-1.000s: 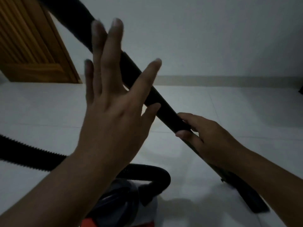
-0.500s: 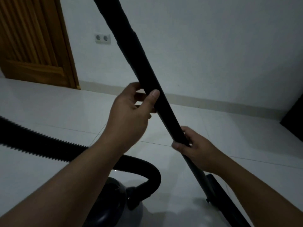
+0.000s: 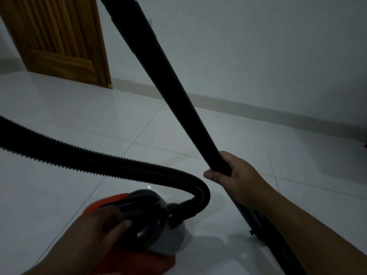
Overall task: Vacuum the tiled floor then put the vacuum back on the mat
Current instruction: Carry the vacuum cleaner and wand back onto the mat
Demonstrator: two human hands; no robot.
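**One hand on the wand, one on the vacuum body**

Head view: the room is dim. The right hand (image 3: pixel 236 180), right of centre in the frame, is wrapped around the black wand (image 3: pixel 168 86), fingers curled snugly about the tube with the thumb tip showing on its left side. The wand runs diagonally from the top centre of the frame down through that grip and on toward the lower right corner, where its lower end lies low against the tiled floor (image 3: pixel 69 108), partly hidden behind the right forearm.

The left hand (image 3: pixel 99 225), in the lower left of the frame, rests on top of the vacuum body (image 3: pixel 151 215), its fingers bent down over the dark handle area. The hand is blurred, so whether the fingers fully close around the handle cannot be told; they touch it and are drawn in rather than spread.

The vacuum body sits at the bottom centre, with a red shell, a dark rounded top and a pale grey front. Whether it stands on the tiles or is lifted off them cannot be told. A black ribbed hose (image 3: pixel 83 157) enters from the left edge, sweeps across the middle of the frame, loops down and plugs into the front of the body.

A wooden door (image 3: pixel 59 36) fills the upper left corner, and a pale wall (image 3: pixel 258 46) with a skirting strip spans the upper right.
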